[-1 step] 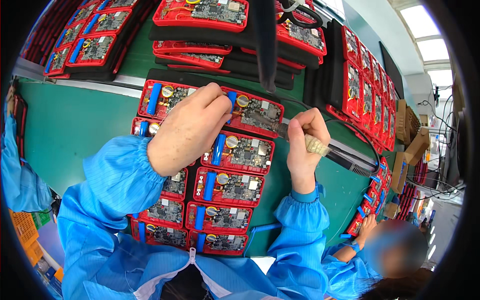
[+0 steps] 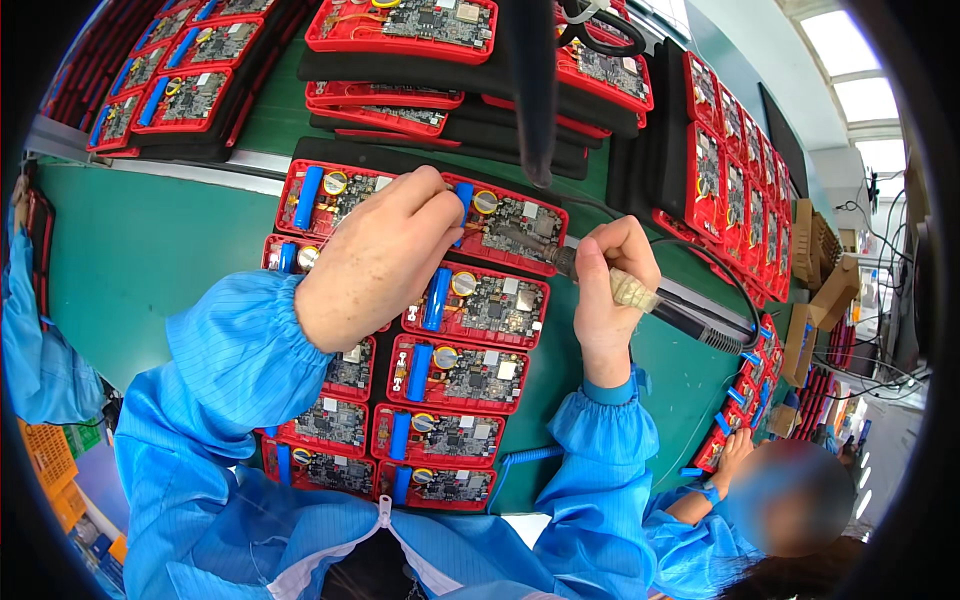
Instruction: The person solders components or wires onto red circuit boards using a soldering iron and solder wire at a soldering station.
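Note:
My right hand (image 2: pixel 612 300) grips a soldering iron (image 2: pixel 637 291) with pale tape round its handle. The iron's tip points left over the circuit board (image 2: pixel 522 222) in a red housing (image 2: pixel 556 240) of the top row. My left hand (image 2: pixel 375 260) is closed at the left end of that housing, fingertips pinched beside its blue cylindrical battery (image 2: pixel 463 205); whatever they hold is hidden. A round coin cell (image 2: pixel 485 202) lies right of this battery. Below, more red housings (image 2: pixel 478 304) with boards and blue batteries stand in two columns, partly covered by my left forearm.
Stacked red housings on black foam (image 2: pixel 420 68) stand at the back, with others at far left and right. A dark rod (image 2: pixel 535 100) hangs in front. The iron's black cable (image 2: pixel 735 285) loops at right. A co-worker's hand (image 2: pixel 735 455) touches housings at lower right.

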Motion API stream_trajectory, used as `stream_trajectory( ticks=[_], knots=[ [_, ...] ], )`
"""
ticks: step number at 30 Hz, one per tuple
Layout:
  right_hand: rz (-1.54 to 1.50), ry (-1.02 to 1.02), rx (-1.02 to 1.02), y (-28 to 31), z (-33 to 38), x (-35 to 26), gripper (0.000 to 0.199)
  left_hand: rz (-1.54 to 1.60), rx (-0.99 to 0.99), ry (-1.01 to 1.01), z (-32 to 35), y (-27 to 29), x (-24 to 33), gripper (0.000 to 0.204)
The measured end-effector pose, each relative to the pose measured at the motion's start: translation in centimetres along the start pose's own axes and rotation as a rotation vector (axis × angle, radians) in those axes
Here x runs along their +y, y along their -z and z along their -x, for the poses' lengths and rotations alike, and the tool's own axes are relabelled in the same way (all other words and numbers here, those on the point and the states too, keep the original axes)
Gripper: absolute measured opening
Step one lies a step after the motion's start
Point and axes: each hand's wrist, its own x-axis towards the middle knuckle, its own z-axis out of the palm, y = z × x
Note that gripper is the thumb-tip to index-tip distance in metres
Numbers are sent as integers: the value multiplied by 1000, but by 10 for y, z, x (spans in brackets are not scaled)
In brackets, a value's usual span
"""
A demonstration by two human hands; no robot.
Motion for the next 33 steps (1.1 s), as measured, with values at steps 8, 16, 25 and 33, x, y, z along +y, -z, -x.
stream_trajectory(
  ticks=[8, 16, 25, 33],
  knots=[
    [-17, 3, 0, 0, 0, 1, 18, 14, -16, 41, -3, -1, 3, 11],
    [-18, 26, -8, 0, 1, 3, 18, -80, -16, 2, -5, -4, 6, 12],
    [-33, 21, -7, 4, 1, -6, 16, -120, -24, -11, -8, 6, 14, 13],
    [-190, -29, 94, 16, 12, -29, 15, -127, 179, 88, 24, 75, 16, 20]
  ],
)
